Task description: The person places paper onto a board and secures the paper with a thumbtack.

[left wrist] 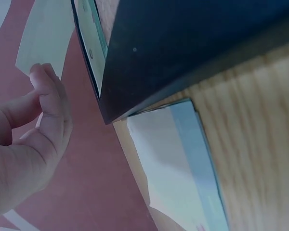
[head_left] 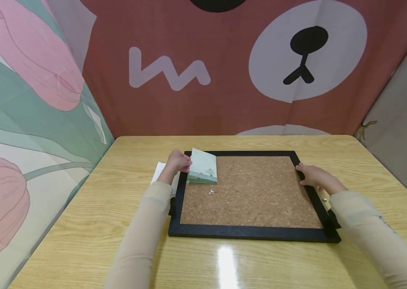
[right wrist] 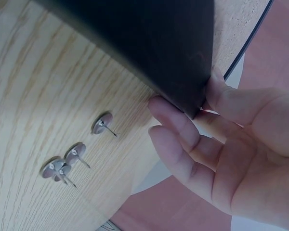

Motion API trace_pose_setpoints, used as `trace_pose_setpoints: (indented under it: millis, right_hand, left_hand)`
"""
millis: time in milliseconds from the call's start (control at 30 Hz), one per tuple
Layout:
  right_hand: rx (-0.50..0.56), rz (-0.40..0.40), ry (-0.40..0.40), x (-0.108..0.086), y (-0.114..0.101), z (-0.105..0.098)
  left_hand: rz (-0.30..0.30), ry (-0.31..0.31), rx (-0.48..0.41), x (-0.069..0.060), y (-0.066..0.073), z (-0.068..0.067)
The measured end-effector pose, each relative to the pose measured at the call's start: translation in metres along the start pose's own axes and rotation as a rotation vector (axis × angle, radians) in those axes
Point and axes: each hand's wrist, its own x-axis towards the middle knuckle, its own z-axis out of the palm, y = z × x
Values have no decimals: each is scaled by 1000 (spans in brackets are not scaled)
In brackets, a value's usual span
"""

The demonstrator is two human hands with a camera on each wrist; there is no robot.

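Head view: black-framed corkboard (head_left: 254,192) on a wooden table (head_left: 80,241).
The left hand (head_left: 179,161) pinches pale green paper (head_left: 203,163) over its far left corner; well apart, the right hand (head_left: 317,177) grips its right edge, near metal thumbtacks (right wrist: 75,153).

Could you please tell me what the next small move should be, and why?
Probably the left hand should lower the pale green paper flat onto the cork: it pinches the paper, tilted up near the far left corner of the black frame, while the right hand holds its right side.
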Motion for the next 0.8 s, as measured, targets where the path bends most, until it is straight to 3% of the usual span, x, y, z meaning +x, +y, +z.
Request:
trace_pose_setpoints:
  millis: [133, 333, 467, 500, 600, 733, 767, 800]
  right_hand:
    - [6, 5, -4, -1, -2, 0]
    - [14, 15, -10, 2, 0, -1]
    - [29, 15, -15, 9, 9, 1]
    - [36, 15, -21, 12, 12, 2]
    - [46, 17, -29, 13, 15, 2]
    - [37, 15, -17, 8, 8, 1]
    - [32, 13, -13, 6, 6, 1]
    - [26, 8, -8, 5, 4, 1]
  left_hand:
    - [-14, -2, 19, 0, 2, 1]
    - [31, -41, 35, -7, 8, 4]
    - [8, -40, 68, 1, 10, 9]
    - [7, -41, 74, 5, 9, 11]
    - [27, -64, 69, 54, -16, 16]
    - [7, -57, 83, 97, -37, 25]
    - [11, -55, 91, 84, -31, 24]
    - [15, -53, 92, 85, -31, 26]
